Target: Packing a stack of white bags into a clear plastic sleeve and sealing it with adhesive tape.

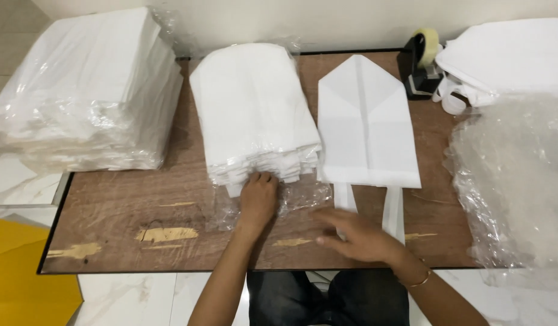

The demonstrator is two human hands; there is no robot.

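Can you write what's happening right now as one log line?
left hand: fingertips on white stack | right hand: flat on table, near single folded white piece | grip: neither hand closed on anything

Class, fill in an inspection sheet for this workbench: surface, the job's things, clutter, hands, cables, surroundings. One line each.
Surface: brown wooden table, scuffed, with pale patches where the finish has chipped near the front edge.
Job's things: stack of folded white pieces lying on clear plastic wrap; one single folded white piece beside it, two straps trailing toward the front edge.
Clutter: wrapped bundle of white sheets at the left; tape dispenser at the back; white pile and crumpled clear plastic at the right.
Hands: left hand touches the stack's front edge; right hand flat, open, blurred, near the straps.
Cables: nothing seen.
Surroundings: pale marble floor; yellow sheet lower left.
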